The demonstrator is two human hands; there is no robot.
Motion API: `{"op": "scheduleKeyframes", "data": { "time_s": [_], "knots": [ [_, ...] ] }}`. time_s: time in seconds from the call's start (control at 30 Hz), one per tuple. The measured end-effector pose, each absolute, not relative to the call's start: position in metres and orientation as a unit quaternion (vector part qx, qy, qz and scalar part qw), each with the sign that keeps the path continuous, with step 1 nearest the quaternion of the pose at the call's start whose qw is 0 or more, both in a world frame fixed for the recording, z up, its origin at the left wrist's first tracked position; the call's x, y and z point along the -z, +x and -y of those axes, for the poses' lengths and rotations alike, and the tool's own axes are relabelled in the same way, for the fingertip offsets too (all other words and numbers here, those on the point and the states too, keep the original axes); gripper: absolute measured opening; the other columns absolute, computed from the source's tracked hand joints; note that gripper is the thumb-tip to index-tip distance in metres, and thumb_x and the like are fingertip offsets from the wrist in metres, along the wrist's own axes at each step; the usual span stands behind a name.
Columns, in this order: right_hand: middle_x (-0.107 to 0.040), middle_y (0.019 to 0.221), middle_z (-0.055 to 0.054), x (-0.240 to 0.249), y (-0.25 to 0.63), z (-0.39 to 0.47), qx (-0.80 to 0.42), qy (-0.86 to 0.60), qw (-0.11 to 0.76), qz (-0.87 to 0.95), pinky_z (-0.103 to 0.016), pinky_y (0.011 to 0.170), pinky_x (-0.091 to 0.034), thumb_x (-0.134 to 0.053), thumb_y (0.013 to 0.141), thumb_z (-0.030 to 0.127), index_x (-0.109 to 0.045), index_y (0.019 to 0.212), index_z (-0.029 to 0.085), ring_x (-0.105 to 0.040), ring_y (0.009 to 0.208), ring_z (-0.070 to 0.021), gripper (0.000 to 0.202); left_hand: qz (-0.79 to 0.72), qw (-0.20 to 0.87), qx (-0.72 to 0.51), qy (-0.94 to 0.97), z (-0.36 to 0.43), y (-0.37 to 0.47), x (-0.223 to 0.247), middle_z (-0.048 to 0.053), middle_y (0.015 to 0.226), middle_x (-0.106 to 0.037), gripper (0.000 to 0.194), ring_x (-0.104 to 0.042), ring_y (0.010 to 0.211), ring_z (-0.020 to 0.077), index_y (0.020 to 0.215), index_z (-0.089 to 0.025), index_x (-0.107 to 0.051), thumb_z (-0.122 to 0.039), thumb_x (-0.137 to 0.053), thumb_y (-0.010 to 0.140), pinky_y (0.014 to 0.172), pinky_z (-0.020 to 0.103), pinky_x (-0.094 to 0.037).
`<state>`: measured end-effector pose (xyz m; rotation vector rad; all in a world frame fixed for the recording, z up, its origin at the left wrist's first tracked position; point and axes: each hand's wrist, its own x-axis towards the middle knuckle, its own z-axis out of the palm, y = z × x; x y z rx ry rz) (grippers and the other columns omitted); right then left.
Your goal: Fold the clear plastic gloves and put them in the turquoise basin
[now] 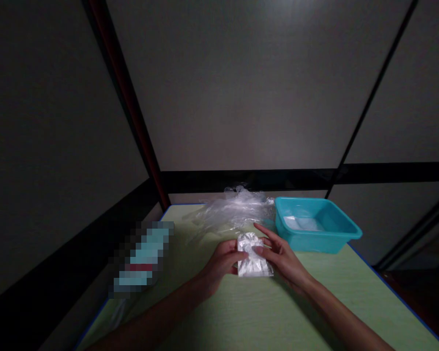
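Note:
Between my hands is a small folded clear plastic bag (254, 262), whitish and crinkled, held above the table. My left hand (225, 258) pinches its left side, thumb on top and fingers underneath. On the other side my right hand (280, 256) grips it with the thumb pressed on its face, while the index finger points up and away. Just behind the hands lies a loose heap of clear plastic bags (237, 209). The turquoise basin (314, 241) stands to the right of the heap, with flat whitish pieces of plastic (302, 223) inside.
A pale green table (234, 312) with a blue edge carries everything. At its left edge lies a pixelated light-blue item (146, 258) that I cannot identify. Grey panels (249, 97) with dark strips rise right behind and to the left of the table.

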<state>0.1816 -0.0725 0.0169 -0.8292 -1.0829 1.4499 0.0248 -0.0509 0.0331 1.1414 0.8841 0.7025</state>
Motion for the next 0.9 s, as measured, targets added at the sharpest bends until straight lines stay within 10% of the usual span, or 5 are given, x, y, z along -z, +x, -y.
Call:
{"op": "scheduleKeyframes", "data": {
  "time_s": [0.17, 0.53, 0.7, 0.9],
  "knots": [
    [-0.060, 0.102, -0.002, -0.029, 0.195, 0.083, -0.587, -0.356, 0.505, 0.523, -0.029, 0.072, -0.044, -0.067, 0.066, 0.024, -0.048, 0.118, 0.027, -0.057, 0.082, -0.0164, 0.056, -0.400, 0.680, -0.338, 0.514, 0.051, 0.032, -0.045, 0.006, 0.077, -0.064, 0.030, -0.059, 0.069, 0.0186, 0.088, -0.011, -0.061, -0.020, -0.060, 0.060, 0.059, 0.027, -0.044],
    [-0.053, 0.063, 0.006, -0.035, 0.211, 0.086, -0.491, -0.397, 0.580, 0.514, -0.020, 0.054, -0.042, -0.070, 0.059, 0.017, -0.044, 0.119, 0.021, -0.050, 0.056, -0.0076, 0.065, -0.351, 0.734, -0.354, 0.461, 0.053, 0.052, -0.057, 0.009, 0.097, -0.061, 0.041, -0.057, 0.088, 0.0207, 0.099, -0.014, -0.055, -0.022, -0.064, 0.060, 0.076, 0.030, -0.041],
    [-0.058, 0.076, -0.001, -0.044, 0.221, 0.091, -0.262, -0.384, 0.591, 0.659, -0.031, 0.071, -0.045, -0.059, 0.073, 0.016, -0.038, 0.125, 0.024, -0.055, 0.070, -0.0142, 0.056, -0.292, 0.873, -0.223, 0.320, 0.052, 0.038, -0.048, 0.024, 0.111, -0.051, 0.068, -0.047, 0.108, 0.0286, 0.107, 0.000, -0.047, -0.053, -0.049, 0.066, 0.090, 0.037, -0.033],
    [-0.064, 0.089, -0.002, -0.047, 0.234, 0.093, -0.054, -0.282, 0.431, 0.855, -0.042, 0.088, -0.038, -0.050, 0.079, 0.013, -0.044, 0.121, 0.031, -0.058, 0.081, -0.0180, 0.046, -0.216, 0.918, -0.172, 0.284, 0.061, 0.032, -0.053, 0.012, 0.097, -0.060, 0.046, -0.056, 0.094, 0.0197, 0.101, -0.006, -0.055, -0.043, -0.047, 0.075, 0.088, 0.027, -0.034]
  ]
}}
